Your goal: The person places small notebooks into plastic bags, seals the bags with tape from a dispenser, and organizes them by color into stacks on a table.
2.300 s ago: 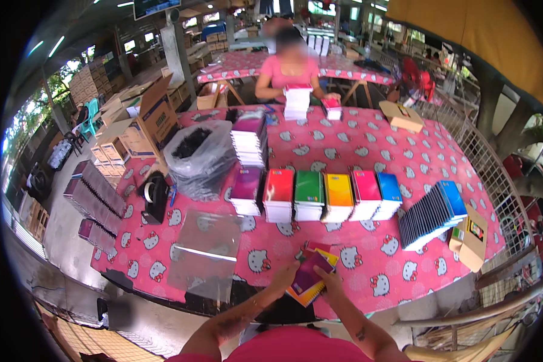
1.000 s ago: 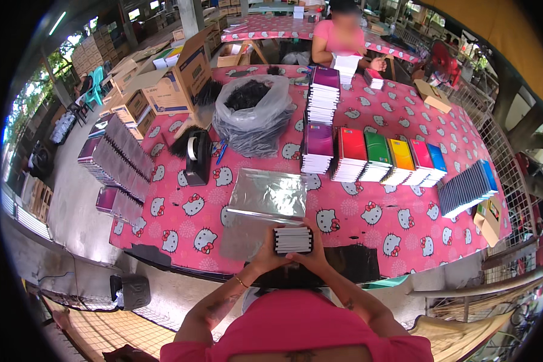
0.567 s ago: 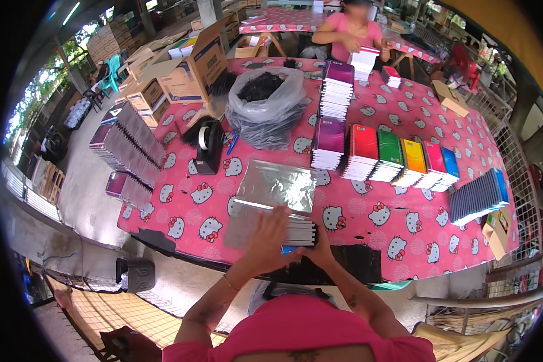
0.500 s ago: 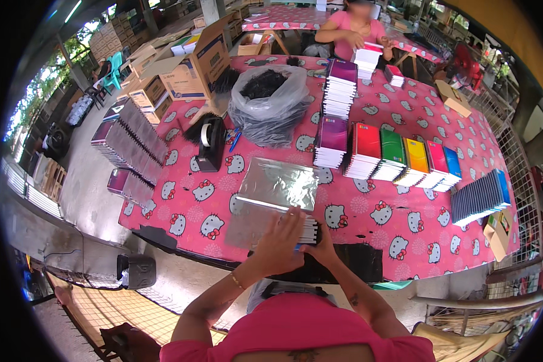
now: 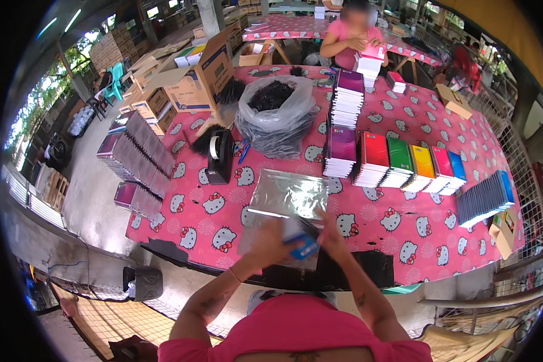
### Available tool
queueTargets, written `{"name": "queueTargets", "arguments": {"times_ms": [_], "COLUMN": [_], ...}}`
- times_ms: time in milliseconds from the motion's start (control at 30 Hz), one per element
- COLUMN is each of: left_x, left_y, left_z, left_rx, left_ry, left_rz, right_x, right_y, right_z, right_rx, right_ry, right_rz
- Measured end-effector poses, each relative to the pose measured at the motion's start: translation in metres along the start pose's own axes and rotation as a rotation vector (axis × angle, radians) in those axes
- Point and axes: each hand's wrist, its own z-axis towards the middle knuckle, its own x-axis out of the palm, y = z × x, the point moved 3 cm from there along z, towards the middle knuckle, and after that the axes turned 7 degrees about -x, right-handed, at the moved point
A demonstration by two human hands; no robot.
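In front of me, near the table's front edge, a blue-covered notebook (image 5: 304,248) is tilted between my hands, blurred by motion. My left hand (image 5: 265,244) grips it from the left, the fingers partly smeared. On its right edge is my right hand (image 5: 333,238), closed around that side. Just beyond lies a stack of clear plastic sheets (image 5: 288,193), shiny with reflected light; part of it extends under my left hand. How many notebooks I hold is hidden.
A black tape dispenser (image 5: 219,158), a blue pen (image 5: 244,152) and a plastic bag of black coils (image 5: 274,117) stand beyond. Notebook piles (image 5: 371,158) line the right, others (image 5: 136,160) the left. Cartons (image 5: 193,84) stand behind; a person (image 5: 353,42) handles notebooks across the table.
The notebook has come up from lying on the plastic and tilted, showing its blue cover. My left hand has moved from flat on top to its left side. The view has shifted slightly.
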Motion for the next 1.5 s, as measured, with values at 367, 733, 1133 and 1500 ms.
{"name": "queueTargets", "arguments": {"times_ms": [367,733,1133,1500], "left_x": [0.040,0.046,0.022,0.020], "left_y": [0.096,0.123,0.156,0.158], "left_z": [0.081,0.075,-0.014,-0.013], "left_rx": [-0.480,-0.451,0.361,0.360], "left_ry": [0.052,-0.141,0.101,0.210], "left_rz": [-0.288,-0.397,-0.220,-0.180], "right_x": [-0.021,0.027,0.043,0.042], "right_y": [-0.067,-0.049,-0.015,-0.007], "right_z": [0.031,0.021,-0.040,-0.028], "right_rx": [-0.005,0.771,-0.081,0.067], "right_ry": [0.270,-0.168,0.387,0.246], "right_rz": [-0.794,0.379,-0.427,-0.410]}}
